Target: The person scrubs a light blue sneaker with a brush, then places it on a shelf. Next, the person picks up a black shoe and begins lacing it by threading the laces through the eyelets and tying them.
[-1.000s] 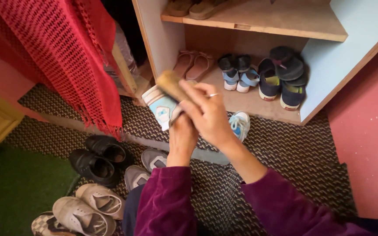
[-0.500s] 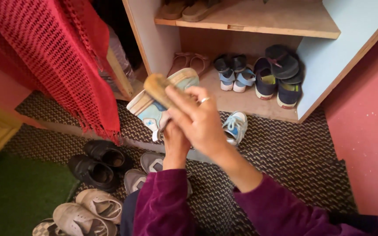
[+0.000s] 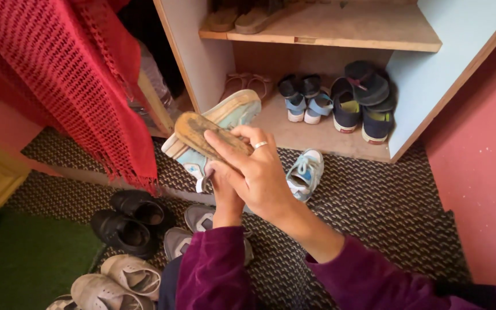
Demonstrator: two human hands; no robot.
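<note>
1. Gripping a worn wooden brush [image 3: 205,135], right hand [image 3: 256,175] fingers are closed round it, pressed on a light blue sneaker [image 3: 219,129].
2. Left hand [image 3: 225,195] clasps the sneaker from below, mostly hidden behind the right.
3. Matching blue sneaker [image 3: 303,174] lies on the woven mat [image 3: 374,201] just beside.
4. Shelf unit [image 3: 328,123] behind holds sandals [image 3: 305,99]; black shoes [image 3: 130,221] lower left; red shawl [image 3: 76,80] hangs left.

Home entryway, shoe-storage corner: open wooden shoe rack [image 3: 322,40] w/ sandals and kids' shoes on its shelves, more pairs loose on a woven floor mat [image 3: 386,201], red knit shawl [image 3: 64,74] hanging at left, green mat [image 3: 24,252], pink painted walls [image 3: 483,172].
</note>
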